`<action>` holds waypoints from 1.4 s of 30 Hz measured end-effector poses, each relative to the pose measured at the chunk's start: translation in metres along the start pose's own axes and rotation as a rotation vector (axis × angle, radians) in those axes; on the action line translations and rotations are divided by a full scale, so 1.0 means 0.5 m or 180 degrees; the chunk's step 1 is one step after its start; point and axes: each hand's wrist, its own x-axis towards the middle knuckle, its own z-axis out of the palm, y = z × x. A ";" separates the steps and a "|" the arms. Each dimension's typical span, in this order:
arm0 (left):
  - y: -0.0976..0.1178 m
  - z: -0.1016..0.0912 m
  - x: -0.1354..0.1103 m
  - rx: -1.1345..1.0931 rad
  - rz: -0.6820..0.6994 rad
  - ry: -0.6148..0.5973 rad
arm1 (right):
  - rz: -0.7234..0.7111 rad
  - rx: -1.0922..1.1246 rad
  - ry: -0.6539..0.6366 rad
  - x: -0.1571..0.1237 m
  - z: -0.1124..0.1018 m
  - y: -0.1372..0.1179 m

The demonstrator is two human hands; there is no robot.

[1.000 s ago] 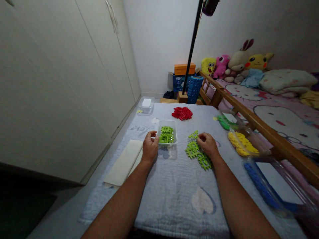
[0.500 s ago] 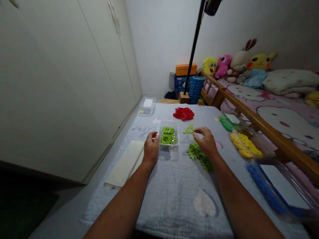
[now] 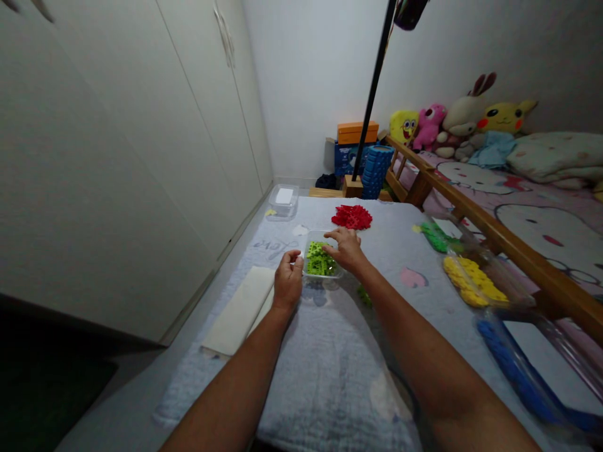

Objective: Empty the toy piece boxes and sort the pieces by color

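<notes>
Right hand [image 3: 347, 250] — half-spread over tub [image 3: 320, 276]

Dim, flat indoor light, source out of view. Wardrobe [image 3: 141, 176] left of the cloth [image 3: 320, 358] reads dull grey; floor [image 3: 56, 383] beyond it at lower left, near-black. Soft shadow on cloth along the right forearm [image 3: 414, 333]. Faint glare on clear tubs [image 3: 506, 273] right of cloth. Wide-angle stretch at edges; cloth's near end soft.

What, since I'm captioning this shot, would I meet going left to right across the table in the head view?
Folded cream sheet → left hand → lime pieces in a clear tub → red pieces → green pieces → yellow pieces → blue pieces.
</notes>
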 end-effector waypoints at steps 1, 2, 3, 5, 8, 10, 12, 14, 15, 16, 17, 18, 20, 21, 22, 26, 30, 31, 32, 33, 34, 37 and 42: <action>0.001 0.000 -0.001 0.0013 0.0016 -0.0002 | 0.0019 0.0014 0.0034 -0.003 -0.003 0.009; 0.002 -0.001 -0.001 0.0031 0.0032 -0.0006 | 0.0042 0.0033 0.0087 -0.007 -0.009 0.021; 0.002 -0.001 -0.002 0.0050 0.0044 -0.0012 | 0.0060 0.0054 0.0143 -0.014 -0.019 0.036; 0.000 -0.001 -0.002 0.0087 0.0050 -0.0014 | 0.0063 0.0091 0.0175 -0.032 -0.046 0.071; -0.005 0.000 -0.002 0.0105 0.0036 -0.0015 | 0.0115 0.0148 0.0011 -0.072 -0.094 0.123; -0.009 0.001 -0.001 0.0092 0.0039 -0.0028 | 0.0306 0.0202 -0.0251 -0.105 -0.118 0.150; -0.011 0.001 -0.001 0.0081 0.0048 -0.0039 | 0.0503 0.0252 -0.0639 -0.137 -0.131 0.167; -0.012 0.001 0.000 0.0090 0.0052 -0.0045 | 0.0594 0.0266 -0.0965 -0.164 -0.134 0.176; -0.012 0.001 0.000 0.0103 0.0049 -0.0047 | 0.0600 0.0269 -0.1055 -0.175 -0.133 0.179; -0.013 0.001 0.000 0.0117 0.0045 -0.0047 | 0.0590 0.0269 -0.1083 -0.183 -0.131 0.182; -0.013 0.000 0.001 0.0130 0.0044 -0.0046 | 0.0581 0.0260 -0.1049 -0.188 -0.129 0.184; -0.013 0.000 0.001 0.0141 0.0046 -0.0045 | 0.0575 0.0253 -0.0965 -0.192 -0.127 0.186; -0.014 0.000 0.001 0.0156 0.0062 -0.0049 | 0.0597 0.0240 -0.0728 -0.195 -0.123 0.191; -0.014 0.000 0.001 0.0161 0.0069 -0.0052 | 0.0608 0.0240 -0.0618 -0.195 -0.121 0.194; -0.014 -0.001 0.000 0.0164 0.0073 -0.0057 | 0.0612 0.0249 -0.0547 -0.195 -0.120 0.197; -0.010 0.000 -0.001 0.0149 0.0071 -0.0061 | 0.0477 0.0267 -0.0689 -0.192 -0.117 0.204; -0.008 0.000 -0.002 0.0119 0.0085 -0.0060 | 0.0459 0.0258 -0.0755 -0.193 -0.118 0.201; -0.008 0.000 -0.002 0.0122 0.0085 -0.0065 | 0.0497 0.0276 -0.0735 -0.194 -0.120 0.199; -0.008 0.000 -0.002 0.0131 0.0083 -0.0071 | 0.0546 0.0307 -0.0706 -0.195 -0.122 0.197; -0.009 0.000 -0.002 0.0142 0.0081 -0.0068 | 0.0588 0.0348 -0.0683 -0.196 -0.125 0.196; -0.009 0.000 -0.001 0.0150 0.0082 -0.0068 | 0.0611 0.0397 -0.0688 -0.197 -0.128 0.194; -0.012 0.000 -0.001 0.0156 0.0067 -0.0065 | 0.0516 0.0474 -0.0877 -0.201 -0.135 0.192; -0.013 -0.001 -0.002 0.0145 0.0018 -0.0081 | 0.0371 0.0371 -0.0985 -0.207 -0.133 0.196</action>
